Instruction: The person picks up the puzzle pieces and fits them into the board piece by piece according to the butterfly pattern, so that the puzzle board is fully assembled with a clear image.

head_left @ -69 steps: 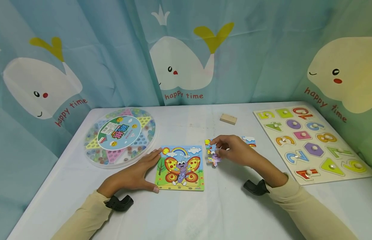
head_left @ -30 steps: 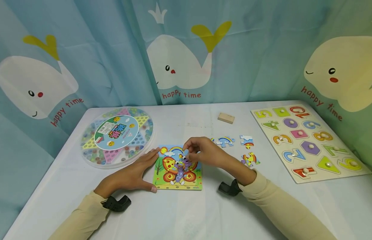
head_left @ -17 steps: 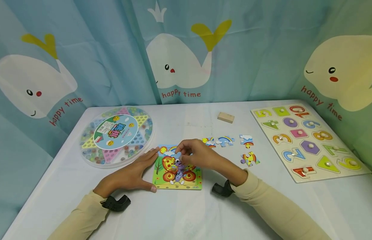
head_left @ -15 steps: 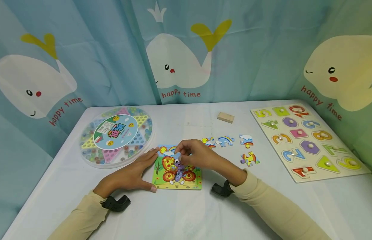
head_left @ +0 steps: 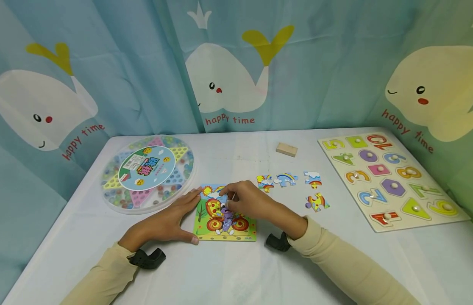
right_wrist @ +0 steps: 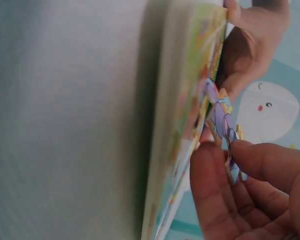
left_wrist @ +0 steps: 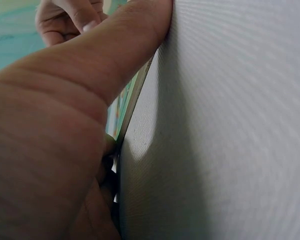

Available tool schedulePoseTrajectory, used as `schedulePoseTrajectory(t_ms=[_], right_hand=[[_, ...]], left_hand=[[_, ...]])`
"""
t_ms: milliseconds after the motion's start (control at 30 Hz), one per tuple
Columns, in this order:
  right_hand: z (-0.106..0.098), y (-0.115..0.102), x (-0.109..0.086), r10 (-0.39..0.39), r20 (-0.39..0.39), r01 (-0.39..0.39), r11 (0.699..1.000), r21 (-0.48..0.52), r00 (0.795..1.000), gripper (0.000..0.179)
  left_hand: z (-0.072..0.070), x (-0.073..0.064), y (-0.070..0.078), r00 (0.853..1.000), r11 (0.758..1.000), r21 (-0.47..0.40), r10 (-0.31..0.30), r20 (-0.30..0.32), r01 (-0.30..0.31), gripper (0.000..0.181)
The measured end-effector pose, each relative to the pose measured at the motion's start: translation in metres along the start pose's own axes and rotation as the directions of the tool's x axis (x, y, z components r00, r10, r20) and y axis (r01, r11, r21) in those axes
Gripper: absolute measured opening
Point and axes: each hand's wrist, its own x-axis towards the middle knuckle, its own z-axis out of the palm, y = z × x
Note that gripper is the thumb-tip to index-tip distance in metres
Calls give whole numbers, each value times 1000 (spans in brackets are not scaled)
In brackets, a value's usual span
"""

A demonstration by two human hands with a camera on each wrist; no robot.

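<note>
While both hands work at the butterfly puzzle board in the lower middle of the head view, the scene reads as follows:
Left hand: spread flat on the table, fingers straight along the board's left edge and thumb at its lower left corner; in the left wrist view the thumb lies against the board's edge
Right hand: over the upper right part of the board, fingers curled, pinching a puzzle piece
Puzzle piece: purple and blue, held between thumb and fingertips in the right wrist view, tilted with one edge touching the board's face
Puzzle board: flat on the table, just right of the left hand, partly covered by the right hand
Loose pieces: three in a row, one with a sun, one with a rainbow, one with a cloud, right of the board; a fourth lies below them, all apart from the hands
Round marble game: left of centre, above the left hand
Wooden block: near the table's far edge, upper middle
Number board: right side of the frame, well apart from both hands
Whale curtain: fills the upper frame behind the table
</note>
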Motion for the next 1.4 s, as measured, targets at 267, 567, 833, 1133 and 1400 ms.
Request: schedulePoseTrajectory(t_ms=[267,567,833,1133,1400], right_hand=[[3,-6,-1,-8,-35,2,985,-170,999,33],[6,-9,4,58,-38,-64,982,-180,998,28],[6,-4,8,85,13,-81,979,-186,996,28],[5,0,12,117,36,-109,979,-170,992,26],[5,1,12,103,47,-94,982,-162,994,24]], left_hand=[[0,0,0,1000,1000,-1,13,-3,-13,117],[0,-1,-1,1000,1000,-4,4,-6,-4,117],[1,0,-1,1000,1000,1,5,-6,-5,118],[0,0,0,1000,1000,-2,10,-4,-10,118],[1,0,-1,1000,1000,-9,11,-9,-11,118]])
